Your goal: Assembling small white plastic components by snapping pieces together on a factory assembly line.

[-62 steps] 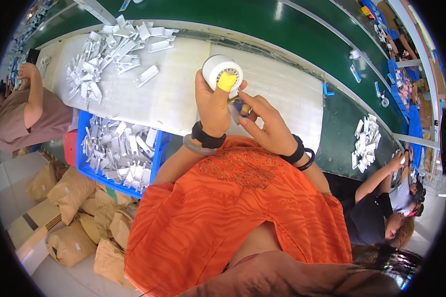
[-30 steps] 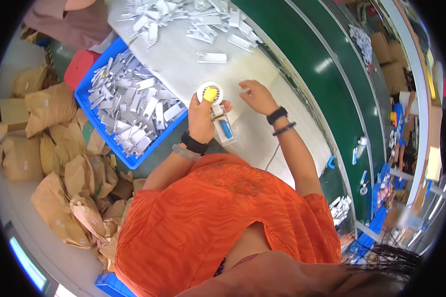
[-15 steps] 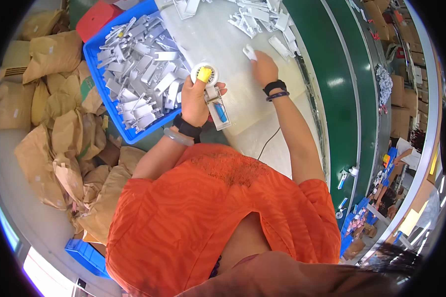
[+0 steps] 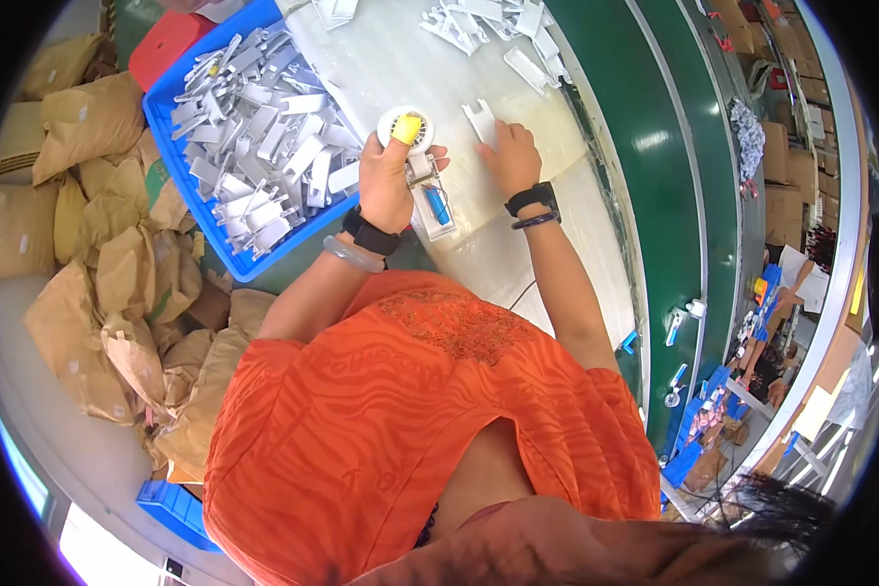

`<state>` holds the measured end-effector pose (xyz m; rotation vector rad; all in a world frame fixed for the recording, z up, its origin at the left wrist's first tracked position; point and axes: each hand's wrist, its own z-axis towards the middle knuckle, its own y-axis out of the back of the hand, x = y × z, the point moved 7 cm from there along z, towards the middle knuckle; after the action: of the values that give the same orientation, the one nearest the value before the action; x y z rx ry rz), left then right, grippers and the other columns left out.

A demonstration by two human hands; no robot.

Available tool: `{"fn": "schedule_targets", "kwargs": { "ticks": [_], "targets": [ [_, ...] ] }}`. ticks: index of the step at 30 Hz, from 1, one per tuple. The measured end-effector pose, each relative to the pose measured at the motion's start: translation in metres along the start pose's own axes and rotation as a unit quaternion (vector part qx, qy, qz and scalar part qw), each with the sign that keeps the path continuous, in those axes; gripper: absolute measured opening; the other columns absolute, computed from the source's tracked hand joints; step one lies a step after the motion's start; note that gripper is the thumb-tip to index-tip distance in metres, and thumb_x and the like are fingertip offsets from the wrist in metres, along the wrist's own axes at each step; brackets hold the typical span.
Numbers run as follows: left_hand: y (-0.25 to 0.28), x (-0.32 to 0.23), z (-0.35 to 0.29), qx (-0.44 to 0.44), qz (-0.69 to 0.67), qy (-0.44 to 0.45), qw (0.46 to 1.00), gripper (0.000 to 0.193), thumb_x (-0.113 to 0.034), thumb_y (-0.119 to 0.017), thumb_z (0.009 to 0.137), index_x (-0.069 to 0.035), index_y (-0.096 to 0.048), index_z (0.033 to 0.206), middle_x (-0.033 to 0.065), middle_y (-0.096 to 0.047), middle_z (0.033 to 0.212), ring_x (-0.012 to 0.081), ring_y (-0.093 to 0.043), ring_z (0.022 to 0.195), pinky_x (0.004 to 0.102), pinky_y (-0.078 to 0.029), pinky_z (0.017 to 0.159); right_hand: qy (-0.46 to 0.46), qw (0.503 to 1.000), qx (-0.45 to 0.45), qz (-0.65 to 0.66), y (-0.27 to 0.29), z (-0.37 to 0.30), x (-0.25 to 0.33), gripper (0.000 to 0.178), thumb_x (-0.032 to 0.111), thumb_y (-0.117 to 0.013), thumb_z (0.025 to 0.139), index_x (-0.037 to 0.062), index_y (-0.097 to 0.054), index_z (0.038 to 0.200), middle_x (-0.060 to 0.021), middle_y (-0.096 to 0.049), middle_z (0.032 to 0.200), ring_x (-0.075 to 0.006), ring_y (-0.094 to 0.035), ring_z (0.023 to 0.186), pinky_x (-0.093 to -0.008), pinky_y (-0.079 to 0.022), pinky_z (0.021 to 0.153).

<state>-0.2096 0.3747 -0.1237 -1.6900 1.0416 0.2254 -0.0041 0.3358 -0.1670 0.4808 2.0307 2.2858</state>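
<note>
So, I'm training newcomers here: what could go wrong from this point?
The small blue cylinder sits exposed in the open handle of the white round-headed plastic device, so it could get knocked. The notched white plastic piece might slip, since the right hand appears to grip only its end.

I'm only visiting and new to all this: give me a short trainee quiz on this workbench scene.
1. Which hand holds the round white fan?
2. True or false: the right hand has a white plastic piece at its fingertips.
3. What colour is the crate full of loose parts? A: red. B: blue. C: yellow.

Key: 1. The left hand. 2. True. 3. B.
</note>
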Motion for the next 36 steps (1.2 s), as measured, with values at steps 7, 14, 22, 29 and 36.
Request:
{"fn": "schedule_targets", "kwargs": {
  "ticks": [7, 14, 22, 29, 36],
  "targets": [
    [-0.001, 0.003, -0.003, -0.028, 0.006, -0.009, 1.0, 0.033, -0.02, -0.059, 0.091, 0.001, -0.046, 0.113, 0.0134, -0.06, 0.099, 0.0266, -0.068, 0.077, 0.0389, -0.06, 0.067, -0.131, 0.927, 0.033, 0.35, 0.035, -0.032, -0.006, 0.045, 0.022, -0.078, 0.073, 0.0023, -0.063, 0.111, -0.0133, -0.062, 0.096, -0.0233, -0.06, 0.084, -0.0316, -0.051, 0.073],
    [-0.011, 0.015, -0.008, -0.03, 0.012, -0.021, 0.999, 0.031, -0.016, -0.056, 0.09, 0.001, -0.044, 0.113, 0.0151, -0.059, 0.102, 0.027, -0.068, 0.079, 0.039, -0.059, 0.067, -0.004, 0.944, -0.042, 0.328, 0.149, -0.113, 0.081, 0.048, 0.014, -0.078, 0.072, 0.0004, -0.059, 0.114, -0.0126, -0.06, 0.097, -0.0231, -0.057, 0.081, -0.0321, -0.049, 0.07],
    [-0.034, 0.039, -0.026, 0.009, 0.008, 0.0, 1.0, 0.034, -0.026, -0.061, 0.093, -0.004, -0.046, 0.113, 0.0118, -0.057, 0.105, 0.0277, -0.067, 0.084, 0.0434, -0.058, 0.073, -0.022, 0.963, -0.076, 0.256, 0.137, -0.141, 0.077, 0.05, 0.018, -0.077, 0.073, 0.0013, -0.057, 0.115, -0.0151, -0.058, 0.098, -0.0325, -0.055, 0.092, -0.0389, -0.048, 0.078],
    [-0.053, 0.054, -0.044, 0.028, -0.01, 0.018, 0.999, 0.03, -0.019, -0.06, 0.092, -0.003, -0.044, 0.111, 0.013, -0.058, 0.103, 0.0258, -0.067, 0.082, 0.0406, -0.058, 0.071, -0.031, 0.971, -0.089, 0.218, 0.142, -0.156, 0.071, 0.05, 0.018, -0.077, 0.073, 0.0007, -0.056, 0.116, -0.016, -0.057, 0.098, -0.0334, -0.055, 0.093, -0.0392, -0.047, 0.077],
    [-0.089, 0.053, -0.054, 0.191, 0.136, -0.07, 0.97, 0.057, 0.0, -0.062, 0.084, 0.002, -0.028, 0.13, 0.0149, -0.054, 0.115, 0.023, -0.064, 0.097, 0.0307, -0.052, 0.083, -0.06, 0.96, -0.128, 0.242, 0.153, -0.165, 0.049, 0.048, 0.017, -0.078, 0.073, 0.0008, -0.061, 0.115, -0.0127, -0.058, 0.093, -0.026, -0.057, 0.083, -0.0334, -0.047, 0.067]
  ]
}}
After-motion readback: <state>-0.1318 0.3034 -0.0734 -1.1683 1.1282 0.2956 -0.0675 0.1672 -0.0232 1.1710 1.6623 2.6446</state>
